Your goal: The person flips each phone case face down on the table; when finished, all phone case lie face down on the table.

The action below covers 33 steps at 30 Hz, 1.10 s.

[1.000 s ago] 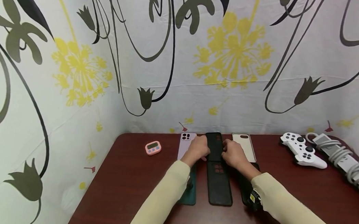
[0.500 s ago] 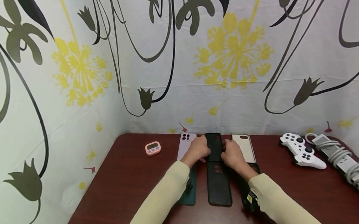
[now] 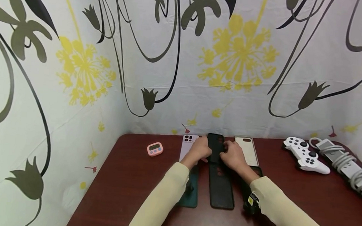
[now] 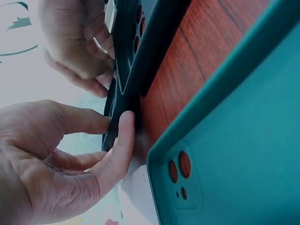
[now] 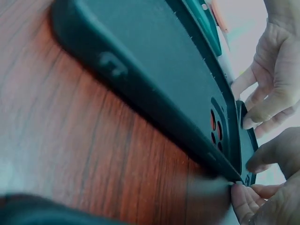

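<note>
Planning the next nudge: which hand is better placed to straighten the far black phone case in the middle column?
Probably left. The left hand already has thumb and fingers on the far black case edge; the right hand also touches it, its grip less clear.

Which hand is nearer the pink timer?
Left. The left hand sits just right of the pink timer; the right hand is farther right, across the black case.
</note>
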Motion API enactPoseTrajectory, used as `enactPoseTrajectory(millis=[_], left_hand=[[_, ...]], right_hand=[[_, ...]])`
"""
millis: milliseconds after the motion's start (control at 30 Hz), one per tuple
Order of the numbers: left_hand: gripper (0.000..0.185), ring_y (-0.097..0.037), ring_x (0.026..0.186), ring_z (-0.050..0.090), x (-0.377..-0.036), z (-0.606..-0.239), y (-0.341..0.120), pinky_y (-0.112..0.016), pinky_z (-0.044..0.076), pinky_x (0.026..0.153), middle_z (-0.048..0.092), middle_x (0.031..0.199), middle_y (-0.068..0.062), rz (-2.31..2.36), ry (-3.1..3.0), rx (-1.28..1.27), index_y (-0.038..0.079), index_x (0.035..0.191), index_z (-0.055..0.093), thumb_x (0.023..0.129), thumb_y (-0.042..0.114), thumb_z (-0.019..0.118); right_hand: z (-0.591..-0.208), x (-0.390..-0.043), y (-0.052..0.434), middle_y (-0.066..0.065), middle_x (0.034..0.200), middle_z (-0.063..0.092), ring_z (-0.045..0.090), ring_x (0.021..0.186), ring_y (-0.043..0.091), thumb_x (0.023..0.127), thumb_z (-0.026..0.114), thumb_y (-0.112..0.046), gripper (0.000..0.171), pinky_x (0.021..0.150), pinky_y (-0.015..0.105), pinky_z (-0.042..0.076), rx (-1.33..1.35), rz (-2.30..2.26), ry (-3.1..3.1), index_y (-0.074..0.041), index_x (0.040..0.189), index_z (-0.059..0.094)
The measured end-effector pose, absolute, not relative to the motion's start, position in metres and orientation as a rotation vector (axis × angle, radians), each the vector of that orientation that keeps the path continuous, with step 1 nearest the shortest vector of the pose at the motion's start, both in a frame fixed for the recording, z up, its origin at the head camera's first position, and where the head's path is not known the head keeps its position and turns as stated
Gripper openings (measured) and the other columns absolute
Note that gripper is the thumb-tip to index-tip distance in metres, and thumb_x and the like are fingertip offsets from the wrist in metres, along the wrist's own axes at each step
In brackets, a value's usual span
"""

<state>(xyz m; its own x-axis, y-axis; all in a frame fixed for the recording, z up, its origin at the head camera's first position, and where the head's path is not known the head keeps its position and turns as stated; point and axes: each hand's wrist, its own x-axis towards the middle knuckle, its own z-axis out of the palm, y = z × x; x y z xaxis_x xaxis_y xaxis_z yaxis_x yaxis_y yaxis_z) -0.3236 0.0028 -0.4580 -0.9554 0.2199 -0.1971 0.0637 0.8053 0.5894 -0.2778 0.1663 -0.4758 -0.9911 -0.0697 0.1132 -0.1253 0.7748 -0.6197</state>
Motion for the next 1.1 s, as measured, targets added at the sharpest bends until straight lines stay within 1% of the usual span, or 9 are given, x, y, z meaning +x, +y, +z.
enactPoseTrajectory(millis=[100, 267, 367, 533, 667, 767, 867, 1033, 1100], left_hand=[[0.062, -0.027, 0.069, 0.073, -0.314, -0.448, -0.003, -0.035, 0.059, 0.058, 0.059, 0.149, -0.023, 0.977, 2.683, 0.213, 0.003, 0.158, 0.044, 0.098, 0.002, 0.061], [0.063, -0.031, 0.107, 0.073, -0.310, -0.442, -0.012, -0.038, 0.067, 0.065, 0.056, 0.154, -0.020, 1.179, 2.545, 0.157, 0.005, 0.160, 0.042, 0.100, 0.001, 0.062], [0.065, -0.034, 0.120, 0.069, -0.310, -0.440, -0.016, -0.040, 0.067, 0.067, 0.056, 0.154, -0.019, 1.280, 2.466, 0.128, 0.006, 0.160, 0.042, 0.100, 0.000, 0.066], [0.067, -0.036, 0.125, 0.066, -0.310, -0.438, -0.020, -0.042, 0.067, 0.070, 0.055, 0.154, -0.021, 1.350, 2.420, 0.173, 0.006, 0.160, 0.041, 0.099, -0.001, 0.068], [0.067, -0.039, 0.124, 0.067, -0.309, -0.435, -0.024, -0.043, 0.068, 0.074, 0.055, 0.154, -0.023, 1.395, 2.386, 0.195, 0.007, 0.160, 0.041, 0.099, -0.002, 0.067], [0.068, -0.039, 0.121, 0.068, -0.309, -0.433, -0.027, -0.044, 0.068, 0.075, 0.055, 0.154, -0.023, 1.431, 2.346, 0.200, 0.008, 0.160, 0.041, 0.098, -0.002, 0.068], [0.069, -0.040, 0.119, 0.069, -0.308, -0.432, -0.030, -0.045, 0.068, 0.075, 0.053, 0.155, -0.023, 1.470, 2.304, 0.200, 0.008, 0.160, 0.040, 0.098, -0.003, 0.068], [0.068, -0.040, 0.120, 0.068, -0.308, -0.432, -0.035, -0.049, 0.068, 0.078, 0.052, 0.154, -0.025, 1.508, 2.262, 0.215, 0.008, 0.160, 0.039, 0.099, -0.003, 0.068], [0.068, -0.041, 0.122, 0.067, -0.308, -0.432, -0.037, -0.050, 0.068, 0.080, 0.051, 0.154, -0.025, 1.511, 2.249, 0.236, 0.008, 0.161, 0.038, 0.100, -0.002, 0.068]], right_hand=[[-0.475, -0.277, 0.163, 0.031, 0.123, 0.064, 0.063, 0.108, 0.043, 0.097, 0.062, -0.012, 0.048, 0.092, 0.057, 0.055, 0.113, 1.073, -2.876, 0.013, 0.137, 0.059], [-0.475, -0.279, 0.159, 0.031, 0.126, 0.068, 0.067, 0.111, 0.043, 0.105, 0.059, -0.022, 0.047, 0.094, 0.057, 0.057, 0.075, 1.128, -2.867, 0.010, 0.139, 0.060], [-0.475, -0.281, 0.158, 0.031, 0.131, 0.068, 0.068, 0.114, 0.044, 0.109, 0.056, -0.030, 0.050, 0.095, 0.057, 0.058, 0.064, 1.153, -2.876, 0.009, 0.141, 0.059], [-0.471, -0.283, 0.158, 0.028, 0.131, 0.069, 0.069, 0.111, 0.040, 0.110, 0.053, -0.037, 0.054, 0.092, 0.054, 0.058, 0.014, 1.184, -2.896, 0.006, 0.141, 0.061], [-0.469, -0.284, 0.158, 0.021, 0.108, 0.076, 0.074, 0.088, 0.028, 0.109, 0.053, -0.043, 0.058, 0.077, 0.042, 0.060, -0.007, 1.272, -2.913, 0.005, 0.141, 0.061], [-0.468, -0.284, 0.158, 0.017, 0.096, 0.076, 0.073, 0.075, 0.019, 0.108, 0.054, -0.049, 0.064, 0.069, 0.035, 0.059, -0.011, 1.341, -2.927, 0.005, 0.144, 0.058], [-0.467, -0.284, 0.157, 0.019, 0.104, 0.077, 0.073, 0.076, 0.016, 0.106, 0.056, -0.054, 0.070, 0.069, 0.034, 0.060, -0.016, 1.384, -2.926, 0.004, 0.144, 0.058], [-0.465, -0.286, 0.155, 0.027, 0.125, 0.071, 0.078, 0.089, 0.022, 0.103, 0.059, -0.060, 0.077, 0.078, 0.038, 0.066, -0.024, 1.528, -2.909, 0.005, 0.144, 0.058], [-0.464, -0.288, 0.155, 0.027, 0.124, 0.071, 0.078, 0.091, 0.023, 0.102, 0.060, -0.062, 0.079, 0.079, 0.038, 0.067, -0.031, 1.562, -2.916, 0.006, 0.143, 0.059]])
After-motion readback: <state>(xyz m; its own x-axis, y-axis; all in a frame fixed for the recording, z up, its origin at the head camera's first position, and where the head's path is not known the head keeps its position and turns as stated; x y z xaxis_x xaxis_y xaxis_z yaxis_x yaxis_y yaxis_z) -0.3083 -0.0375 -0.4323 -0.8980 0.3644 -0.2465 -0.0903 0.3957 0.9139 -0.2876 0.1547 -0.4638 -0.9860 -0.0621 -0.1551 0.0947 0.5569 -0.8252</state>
